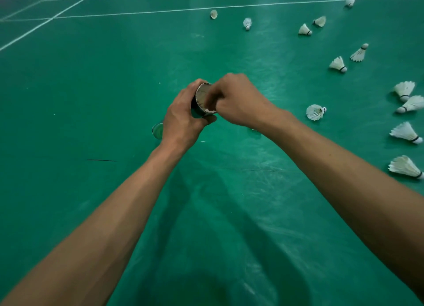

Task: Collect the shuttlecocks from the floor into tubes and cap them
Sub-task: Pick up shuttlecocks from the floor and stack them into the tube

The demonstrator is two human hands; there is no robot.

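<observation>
Okay, head view. Left hand (183, 117) grip is clenched round a dark tube (200, 103); the open mouth is tilted toward the camera and the lower end is hidden by the hand. Right hand (238, 99) is at the tube mouth, fingers curled over the rim into the opening; cannot tell if that grip holds anything. Pale material shows inside the tube, unclear what. Round cap (157, 130) lies on the green floor (91, 87) just beside the left wrist, partly hidden. Loose shuttlecocks (406, 133) are scattered on the floor to the right. Nearest shuttlecock (315, 112) lies on its side near the right forearm. White court lines (52, 18) upper left.
</observation>
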